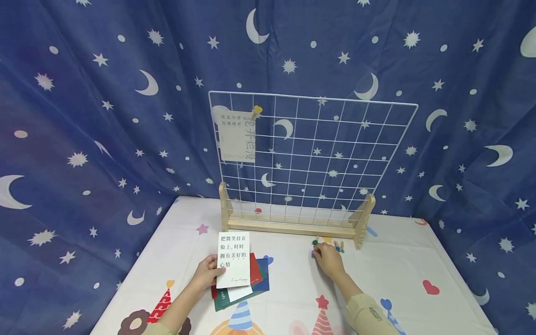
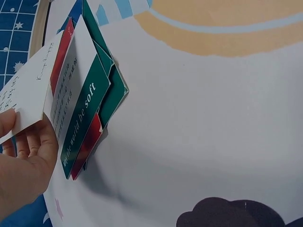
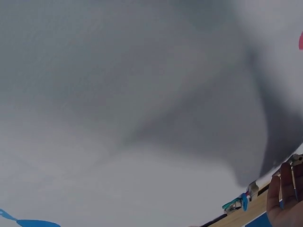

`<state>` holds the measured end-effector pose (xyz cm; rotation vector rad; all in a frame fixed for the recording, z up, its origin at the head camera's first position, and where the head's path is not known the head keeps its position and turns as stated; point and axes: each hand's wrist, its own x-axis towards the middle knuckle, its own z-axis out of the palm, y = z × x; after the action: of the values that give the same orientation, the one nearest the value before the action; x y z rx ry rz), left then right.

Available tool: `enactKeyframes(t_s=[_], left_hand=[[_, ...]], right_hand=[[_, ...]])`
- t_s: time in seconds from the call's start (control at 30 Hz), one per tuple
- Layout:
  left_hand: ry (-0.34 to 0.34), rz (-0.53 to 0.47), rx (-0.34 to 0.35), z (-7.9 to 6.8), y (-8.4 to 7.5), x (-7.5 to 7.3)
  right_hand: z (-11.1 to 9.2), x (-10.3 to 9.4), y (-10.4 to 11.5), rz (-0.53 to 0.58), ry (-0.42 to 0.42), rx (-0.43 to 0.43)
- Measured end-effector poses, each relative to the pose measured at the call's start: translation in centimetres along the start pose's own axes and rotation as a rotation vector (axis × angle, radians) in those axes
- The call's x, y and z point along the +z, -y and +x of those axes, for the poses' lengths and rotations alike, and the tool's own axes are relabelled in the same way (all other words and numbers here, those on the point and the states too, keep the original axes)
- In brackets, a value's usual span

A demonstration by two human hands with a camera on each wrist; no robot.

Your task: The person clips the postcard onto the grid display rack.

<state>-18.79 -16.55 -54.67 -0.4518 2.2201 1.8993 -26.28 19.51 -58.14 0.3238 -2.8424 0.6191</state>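
My left hand (image 1: 206,272) grips a white card (image 1: 233,251) printed with dark Chinese characters, thumb on its face and fingers behind. Under and beside it lies a loose pile of cards: a green card (image 2: 90,106) lettered "soft", a red card (image 1: 255,269), and a blue card (image 1: 263,281). At the right, the fingertips of my right hand (image 1: 329,259) are down among small wooden clips (image 1: 336,245) with coloured tops, right at a purple one (image 1: 313,254) and a green one (image 1: 315,242). I cannot tell whether they pinch a clip.
A white wire grid (image 1: 310,153) stands in a wooden base (image 1: 289,227) behind the hands. At its upper left hangs a pale card (image 1: 234,139), held by a clip with a yellow heart (image 1: 257,110). A patterned cloth (image 1: 289,298) covers the table; a blue curtain (image 1: 104,177) hangs behind.
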Motion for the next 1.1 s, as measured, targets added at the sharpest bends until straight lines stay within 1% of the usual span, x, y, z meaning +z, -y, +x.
enactKeyframes(t_s=[0.2, 0.3, 0.37, 0.47, 0.53, 0.63, 0.7, 0.77, 0.83, 0.93, 1.0, 1.1], left_hand=[[0.002, 0.000, 0.009, 0.0, -0.1, 0.1], [0.004, -0.001, 0.010, 0.0, -0.2, 0.1], [0.003, -0.007, 0.009, 0.0, -0.2, 0.2], [0.002, -0.011, 0.007, 0.0, -0.2, 0.2], [0.002, -0.014, 0.008, -0.1, -0.2, 0.2], [0.004, -0.012, 0.007, -0.1, -0.1, 0.2], [0.005, -0.017, 0.007, -0.1, -0.1, 0.2], [0.005, -0.021, 0.005, -0.1, -0.1, 0.3], [0.003, -0.026, 0.005, -0.1, -0.1, 0.3], [-0.003, -0.023, 0.002, -0.1, 0.0, 0.4], [-0.005, -0.020, 0.002, -0.1, 0.0, 0.4], [-0.002, -0.013, 0.002, -0.1, 0.1, 0.5]], right_hand=[[-0.2, -0.1, 0.2, 0.074, -0.009, 0.036], [-0.2, -0.3, 0.4, 0.166, -0.006, 0.072], [-0.1, -0.3, 0.6, 0.279, -0.001, 0.117], [-0.1, -0.2, 0.6, 0.527, 0.001, 0.217], [-0.1, -0.1, 0.6, 0.699, 0.015, 0.317], [-0.2, -0.2, 0.6, 0.929, 0.045, 0.474], [-0.3, -0.5, 0.6, 1.055, 0.072, 0.572], [-0.5, -0.7, 0.6, 1.174, 0.094, 0.639], [-0.7, -0.9, 0.5, 1.286, 0.118, 0.676], [-1.0, -1.1, 0.5, 1.422, 0.145, 0.685], [-1.1, -1.1, 0.5, 1.484, 0.150, 0.684], [-1.1, -1.1, 0.5, 1.538, 0.140, 0.682]])
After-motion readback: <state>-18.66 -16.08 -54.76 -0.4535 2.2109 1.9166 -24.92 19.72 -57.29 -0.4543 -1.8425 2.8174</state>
